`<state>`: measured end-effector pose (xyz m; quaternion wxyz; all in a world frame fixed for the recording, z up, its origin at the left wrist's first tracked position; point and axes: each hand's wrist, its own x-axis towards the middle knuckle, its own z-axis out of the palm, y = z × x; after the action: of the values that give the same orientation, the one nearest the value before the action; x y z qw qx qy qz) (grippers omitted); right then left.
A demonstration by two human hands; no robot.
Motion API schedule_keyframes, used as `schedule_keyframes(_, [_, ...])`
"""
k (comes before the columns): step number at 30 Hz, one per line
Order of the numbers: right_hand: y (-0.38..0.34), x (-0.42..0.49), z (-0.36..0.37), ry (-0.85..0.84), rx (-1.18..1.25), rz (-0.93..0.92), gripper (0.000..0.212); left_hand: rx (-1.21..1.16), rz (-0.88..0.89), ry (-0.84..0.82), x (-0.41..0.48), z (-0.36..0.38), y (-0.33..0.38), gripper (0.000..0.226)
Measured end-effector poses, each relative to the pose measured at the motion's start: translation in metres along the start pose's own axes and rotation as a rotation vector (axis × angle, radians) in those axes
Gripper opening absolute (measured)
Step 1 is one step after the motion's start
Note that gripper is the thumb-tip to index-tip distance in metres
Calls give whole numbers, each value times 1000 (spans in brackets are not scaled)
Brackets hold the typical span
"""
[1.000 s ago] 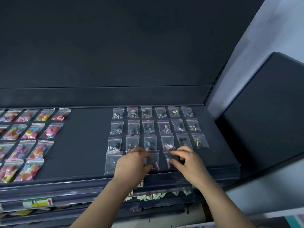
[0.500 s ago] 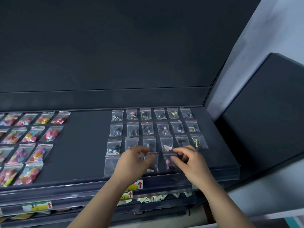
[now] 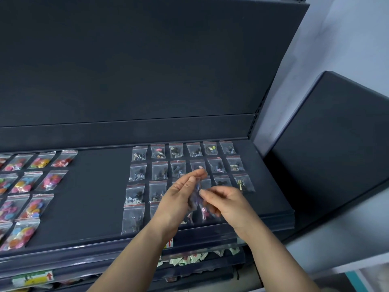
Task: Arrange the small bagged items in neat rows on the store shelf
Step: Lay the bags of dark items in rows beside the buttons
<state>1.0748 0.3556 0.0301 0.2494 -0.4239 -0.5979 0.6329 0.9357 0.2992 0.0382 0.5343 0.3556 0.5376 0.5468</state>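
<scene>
Plastic bag point(image 3: 195, 200), blurred, pinched between left hand point(image 3: 176, 204) and right hand point(image 3: 228, 205); hands hide front-row bags point(image 3: 133, 218); colourful bags point(image 3: 31, 207) left.

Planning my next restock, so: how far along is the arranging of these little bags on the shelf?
Done: the colourful bags on the left and three back rows of dark bags lie in line. In hand: the left grip and right grip hold a small bunch of bags above the front row. Left: the front row has bags only toward its left; the shelf at its right end is bare.
</scene>
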Motion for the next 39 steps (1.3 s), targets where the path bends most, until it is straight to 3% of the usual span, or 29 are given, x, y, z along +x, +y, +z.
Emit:
schedule_keyframes(3, [-1,0,-6,38,70,-26,7,80,18,12,-1,2,1,31])
schedule_keyframes(9, [3,-1,-22,71,134,-10,7,100,-18,141,3,-3,-3,13])
schedule_keyframes(15, [2,-2,-25,49,186,-6,21,135,-9,83,2,1,0,15])
schedule_keyframes(20, [7,-2,-24,160,240,-48,11,114,-79,-28,1,10,-4,18])
schedule_keyframes(26, [9,-5,-27,221,345,-50,9,152,-92,-43,4,10,-7,14])
schedule_keyframes(30, [10,-3,-32,262,277,-67,13,172,-99,-76,3,13,-7,19])
schedule_keyframes(33, [10,-2,-36,240,146,-80,8,127,-65,11,5,17,-4,26])
schedule_keyframes(39, [14,-1,-37,234,29,-68,6,227,-25,97,14,18,-8,11])
